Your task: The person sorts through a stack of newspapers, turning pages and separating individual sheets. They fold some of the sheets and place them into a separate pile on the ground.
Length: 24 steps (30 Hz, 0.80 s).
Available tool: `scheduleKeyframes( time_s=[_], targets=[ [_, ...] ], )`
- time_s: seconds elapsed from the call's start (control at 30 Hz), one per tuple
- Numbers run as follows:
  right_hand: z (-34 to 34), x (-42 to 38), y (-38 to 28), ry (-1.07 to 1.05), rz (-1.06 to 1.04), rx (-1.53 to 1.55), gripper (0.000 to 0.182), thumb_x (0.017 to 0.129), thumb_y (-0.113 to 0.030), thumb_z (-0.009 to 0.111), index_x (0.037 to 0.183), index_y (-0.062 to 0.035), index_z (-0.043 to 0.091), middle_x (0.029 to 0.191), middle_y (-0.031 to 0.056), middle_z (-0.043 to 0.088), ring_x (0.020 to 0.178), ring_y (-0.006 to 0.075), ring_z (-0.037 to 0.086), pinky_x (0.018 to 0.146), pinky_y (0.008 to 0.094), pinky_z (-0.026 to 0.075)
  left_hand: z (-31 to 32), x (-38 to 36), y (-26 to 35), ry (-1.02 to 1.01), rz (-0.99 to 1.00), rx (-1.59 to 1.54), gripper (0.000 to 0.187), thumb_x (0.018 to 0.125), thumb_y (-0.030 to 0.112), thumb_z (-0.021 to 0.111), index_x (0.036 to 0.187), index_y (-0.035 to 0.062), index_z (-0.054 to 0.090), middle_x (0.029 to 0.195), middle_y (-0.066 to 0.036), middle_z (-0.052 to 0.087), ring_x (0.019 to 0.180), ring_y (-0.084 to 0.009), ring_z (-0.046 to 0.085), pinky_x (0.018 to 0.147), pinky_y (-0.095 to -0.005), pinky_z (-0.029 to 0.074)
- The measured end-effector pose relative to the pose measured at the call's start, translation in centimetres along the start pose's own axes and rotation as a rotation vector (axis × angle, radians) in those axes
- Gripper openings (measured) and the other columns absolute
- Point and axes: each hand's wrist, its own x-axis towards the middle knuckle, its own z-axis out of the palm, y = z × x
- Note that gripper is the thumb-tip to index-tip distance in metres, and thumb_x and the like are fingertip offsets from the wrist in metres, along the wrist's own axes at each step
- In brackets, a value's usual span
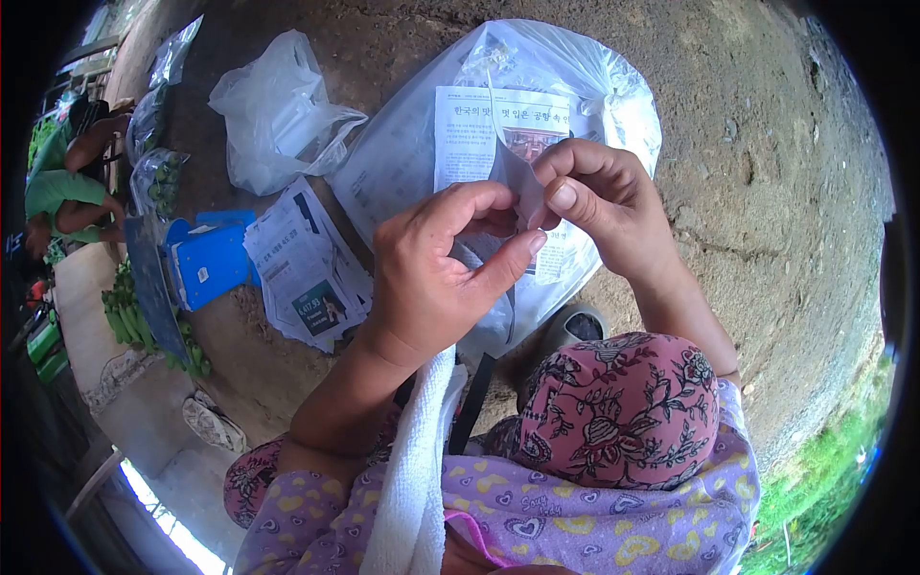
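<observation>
My left hand (422, 264) and my right hand (606, 206) meet in front of me, each with thumb and fingers pinched on a thin pale sheet (523, 187). I cannot tell whether this sheet is paper or plastic. Beneath and behind it, a newspaper page (465, 139) with Korean print and a photo lies over a large clear plastic bag (402, 153). The bag rests on the ground before my knees, its gathered end near the upper right. My fingers hide part of the page.
Left of the big bag are a crumpled white plastic bag (278, 120) and a stack of newspaper sheets (302, 259). Farther left stand a blue scale-like object (206, 264) and green bananas (129, 311). A person (72, 192) crouches at the far left. A white towel (414, 470) hangs from me.
</observation>
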Motion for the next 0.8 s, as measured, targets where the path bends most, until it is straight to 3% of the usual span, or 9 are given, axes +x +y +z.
scheduleKeyframes(
  time_s=[0.3,0.4,0.7,0.8],
  targets=[
    [0.0,0.0,0.3,0.005,-0.010,0.003,0.021,0.089,-0.020,0.063,0.087,0.0002,0.062,0.080,0.0041,0.063,0.070,0.0084,0.059,0.064,0.0224,0.049,0.1,0.0,0.1,0.005,-0.038,-0.074,0.025,0.080,0.005,0.071,0.099,-0.0055,0.060,0.088,-0.009,0.065,0.081,-0.0136,0.065,0.076,-0.0258,0.052],
    [0.0,0.0,0.3,0.005,0.003,-0.005,0.019,0.089,-0.019,0.063,0.088,0.0004,0.062,0.080,0.0040,0.063,0.070,0.0084,0.059,0.064,0.0223,0.049,0.3,0.3,-0.3,0.061,0.076,-0.053,0.023,0.077,0.007,0.073,0.094,-0.0038,0.060,0.078,-0.013,0.068,0.072,-0.0190,0.069,0.066,-0.0284,0.056],
    [0.9,0.0,0.7,0.064,-0.104,0.003,0.014,0.087,-0.013,0.066,0.090,0.0006,0.062,0.083,0.0036,0.063,0.072,0.0086,0.060,0.067,0.0223,0.050,0.4,0.2,-0.4,0.109,0.076,-0.086,0.021,0.077,0.005,0.072,0.093,-0.0027,0.060,0.080,-0.012,0.069,0.074,-0.0192,0.069,0.067,-0.0284,0.055],
    [1.2,-0.1,0.5,0.074,-0.141,-0.097,0.015,0.083,-0.010,0.070,0.090,0.0008,0.062,0.085,0.0031,0.063,0.075,0.0083,0.060,0.069,0.0217,0.051,-0.1,0.0,-0.1,0.067,0.033,-0.009,0.022,0.080,-0.001,0.068,0.100,-0.0055,0.060,0.090,-0.009,0.065,0.084,-0.0139,0.065,0.076,-0.0258,0.052]
  ],
)
